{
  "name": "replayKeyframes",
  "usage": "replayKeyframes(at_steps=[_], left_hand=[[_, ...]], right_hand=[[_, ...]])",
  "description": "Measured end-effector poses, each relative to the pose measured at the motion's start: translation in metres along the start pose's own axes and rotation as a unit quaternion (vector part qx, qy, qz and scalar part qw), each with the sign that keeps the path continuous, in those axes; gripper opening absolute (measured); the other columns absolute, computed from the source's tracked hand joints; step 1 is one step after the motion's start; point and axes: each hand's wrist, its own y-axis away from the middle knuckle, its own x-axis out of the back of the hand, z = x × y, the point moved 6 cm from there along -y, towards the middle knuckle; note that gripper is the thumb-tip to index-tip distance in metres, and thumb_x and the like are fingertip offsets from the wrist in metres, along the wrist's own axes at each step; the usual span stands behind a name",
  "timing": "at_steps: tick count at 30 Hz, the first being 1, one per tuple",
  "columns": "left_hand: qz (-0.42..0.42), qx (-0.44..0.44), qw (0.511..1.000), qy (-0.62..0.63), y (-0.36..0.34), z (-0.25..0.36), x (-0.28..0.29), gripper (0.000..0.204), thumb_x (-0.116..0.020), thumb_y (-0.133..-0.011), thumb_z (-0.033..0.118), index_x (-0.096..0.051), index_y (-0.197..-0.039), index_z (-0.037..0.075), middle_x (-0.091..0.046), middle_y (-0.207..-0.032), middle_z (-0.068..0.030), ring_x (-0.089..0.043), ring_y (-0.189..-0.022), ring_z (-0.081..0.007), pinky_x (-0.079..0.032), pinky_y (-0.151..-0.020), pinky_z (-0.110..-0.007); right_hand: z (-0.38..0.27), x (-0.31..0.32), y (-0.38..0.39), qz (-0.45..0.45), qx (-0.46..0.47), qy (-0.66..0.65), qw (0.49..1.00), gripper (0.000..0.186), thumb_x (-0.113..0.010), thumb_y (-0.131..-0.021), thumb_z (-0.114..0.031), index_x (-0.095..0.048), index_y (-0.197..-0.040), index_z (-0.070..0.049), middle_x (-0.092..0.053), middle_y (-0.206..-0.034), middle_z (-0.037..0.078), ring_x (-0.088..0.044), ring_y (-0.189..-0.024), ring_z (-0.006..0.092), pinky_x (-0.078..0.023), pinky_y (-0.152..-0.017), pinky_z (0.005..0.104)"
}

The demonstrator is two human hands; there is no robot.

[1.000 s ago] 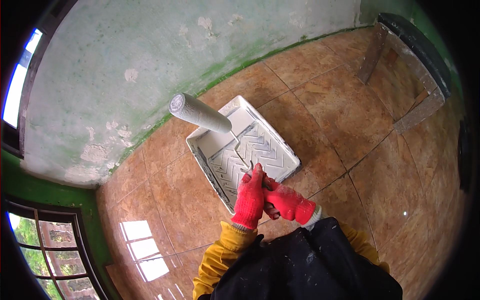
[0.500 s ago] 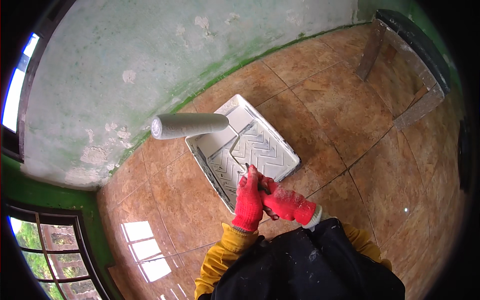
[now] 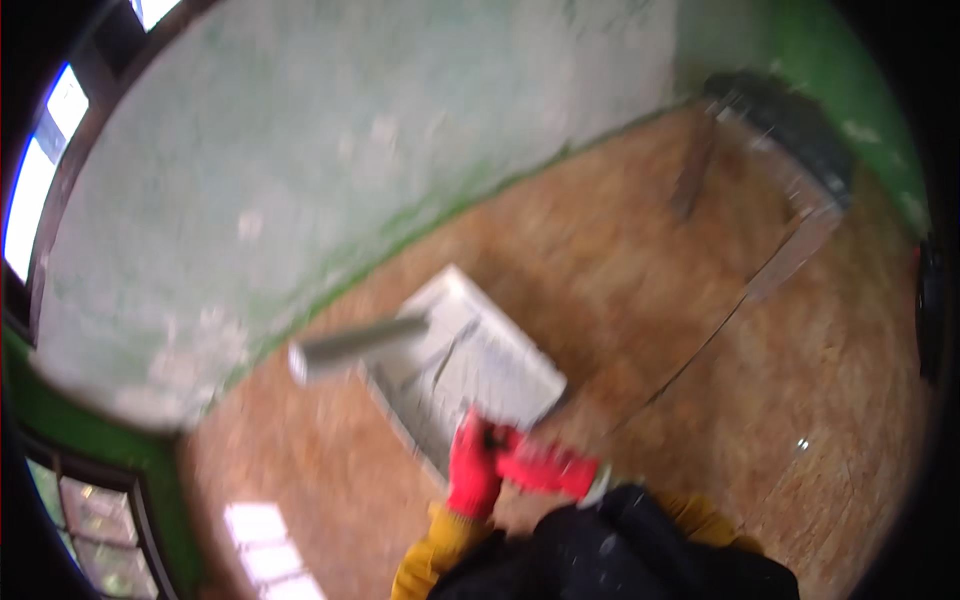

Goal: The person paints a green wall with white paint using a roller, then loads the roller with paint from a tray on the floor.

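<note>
Single head view, looking steeply down from standing height at tiled floor [image 3: 800, 340] and wall [image 3: 330, 170]; blurred.

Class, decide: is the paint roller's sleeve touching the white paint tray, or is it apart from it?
Cannot tell. In the blurred head view the roller sleeve overlaps the near corner of the paint tray, but neither contact nor a gap shows plainly.

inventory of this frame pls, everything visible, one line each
paint roller: 1, pale grey sleeve, raised over the left end of the tray, blurred
paint tray: 1, white, on the floor near the wall
floor: 1, brown tiles
wall: 1, whitish patchy, green strip along the base
windows: 2, dark frames, far left and lower left
dark framed thing: 1, at the wall top right, too blurred to tell
left hand: 1, red glove, yellow sleeve, on the roller's grip
right hand: 1, red glove, beside the left, also at the grip
</note>
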Motion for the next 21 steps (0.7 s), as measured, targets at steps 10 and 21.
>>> replayKeyframes(at_steps=[10,21], left_hand=[[-0.125,-0.175,0.873,-0.438,0.011,0.059,-0.020,0.031,-0.053,-0.083,0.007,-0.060,-0.114,0.011,-0.066,-0.101,-0.0138,-0.064,-0.089,-0.0325,-0.052,-0.075,-0.039],[-0.188,-0.211,0.759,-0.587,-0.050,0.073,-0.013,0.028,-0.057,-0.084,0.024,-0.064,-0.108,0.010,-0.068,-0.086,-0.0152,-0.065,-0.079,-0.0363,-0.053,-0.068,-0.043]], right_hand=[[0.001,-0.096,-0.058,-0.215,0.179,-0.495,0.823,0.034,-0.048,-0.090,-0.035,-0.056,-0.106,-0.006,-0.059,-0.077,0.012,-0.057,-0.063,0.0272,-0.046,-0.051,0.0373],[0.043,-0.096,-0.125,-0.227,0.153,-0.612,0.742,0.043,-0.052,-0.083,-0.041,-0.059,-0.105,-0.004,-0.058,-0.071,0.014,-0.057,-0.057,0.0288,-0.047,-0.051,0.0398]])
